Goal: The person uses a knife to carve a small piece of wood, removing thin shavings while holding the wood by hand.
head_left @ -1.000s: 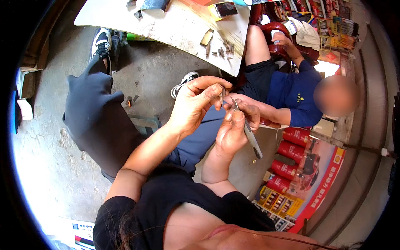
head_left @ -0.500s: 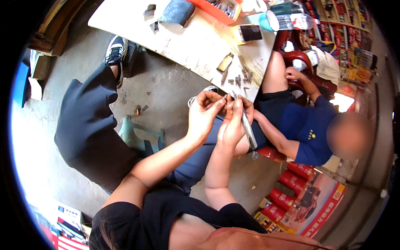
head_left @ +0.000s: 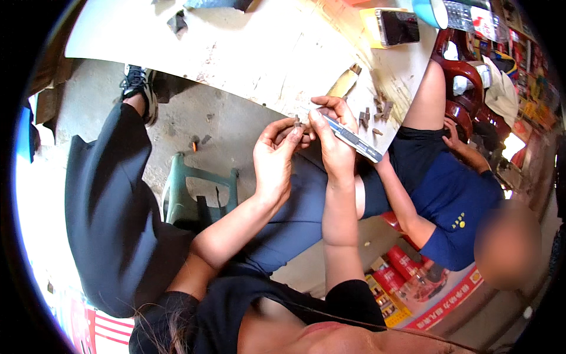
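Note:
My left hand (head_left: pixel 276 158) is closed, pinching a small brown block-like piece (head_left: pixel 298 124) between thumb and fingers. Beside it, my right hand (head_left: pixel 337 141) grips a utility knife (head_left: pixel 356 142) with a grey and blue handle. The knife slants across the palm, its front end pointing up and left near my left fingertips; the blade itself is washed out against the bright table. Both hands are held just off the near edge of the white table (head_left: pixel 236 76). Several similar small brown pieces (head_left: pixel 386 110) lie on the tabletop to the right of my right hand.
A yellowish bar (head_left: pixel 345 81) and a phone (head_left: pixel 398 27) lie on the table. At the far right corner are a blue cup (head_left: pixel 430 13) and a clear bottle (head_left: pixel 477 20). A person in a navy shirt (head_left: pixel 454 206) sits close on the right. A green stool (head_left: pixel 175 186) stands at left.
My view has shifted closer to the table. The knife has turned from nearly upright to a flatter slant, and the small piece in my left fingers now shows plainly.

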`<state>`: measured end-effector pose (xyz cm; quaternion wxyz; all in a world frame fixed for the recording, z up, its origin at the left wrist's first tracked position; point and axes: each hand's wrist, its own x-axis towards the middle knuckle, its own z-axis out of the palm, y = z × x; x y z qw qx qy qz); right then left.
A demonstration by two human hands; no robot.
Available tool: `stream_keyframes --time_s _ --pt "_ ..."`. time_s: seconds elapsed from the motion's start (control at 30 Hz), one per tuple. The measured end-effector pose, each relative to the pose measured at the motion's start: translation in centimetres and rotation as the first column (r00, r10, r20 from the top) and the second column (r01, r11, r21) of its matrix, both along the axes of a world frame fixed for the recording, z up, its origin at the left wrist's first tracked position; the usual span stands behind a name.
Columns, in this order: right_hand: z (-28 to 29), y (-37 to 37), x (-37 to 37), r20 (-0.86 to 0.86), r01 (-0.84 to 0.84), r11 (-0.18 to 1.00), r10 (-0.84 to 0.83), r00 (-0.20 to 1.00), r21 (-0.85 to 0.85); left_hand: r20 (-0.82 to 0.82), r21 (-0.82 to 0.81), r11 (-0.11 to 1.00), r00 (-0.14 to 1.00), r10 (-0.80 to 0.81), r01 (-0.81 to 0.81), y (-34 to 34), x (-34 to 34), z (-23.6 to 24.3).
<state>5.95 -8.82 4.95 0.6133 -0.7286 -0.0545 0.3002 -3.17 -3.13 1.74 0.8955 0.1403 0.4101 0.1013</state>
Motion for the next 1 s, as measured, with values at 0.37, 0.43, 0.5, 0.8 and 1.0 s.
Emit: stream_keyframes --time_s 0.37,0.43,0.5,0.8,1.0 --pt "-1.4 -0.9 1.2 0.024 0.053 0.996 -0.051 0.998 -0.067 -0.051 0.062 0.998 0.999 0.008 -0.005 -0.4 0.5 -1.4" --pt "-2.0 -0.6 0.9 0.063 0.047 0.998 -0.045 0.997 -0.028 -0.059 0.075 0.997 0.998 0.011 -0.007 -0.6 0.3 -1.3" --pt "-2.7 -0.7 1.1 0.112 -0.013 1.0 0.013 0.994 -0.005 -0.037 0.07 0.997 0.999 0.014 -0.011 -0.6 0.5 -1.4" --pt "-3.2 -0.6 0.7 0.21 0.022 0.986 0.013 0.978 -0.164 -0.04 0.113 0.993 0.999 0.031 -0.027 -0.7 0.8 -2.0" --pt "-3.3 -0.4 0.6 0.201 0.037 0.986 -0.004 0.98 -0.164 -0.047 0.098 0.995 0.999 -0.006 0.011 -0.5 0.6 -2.3"
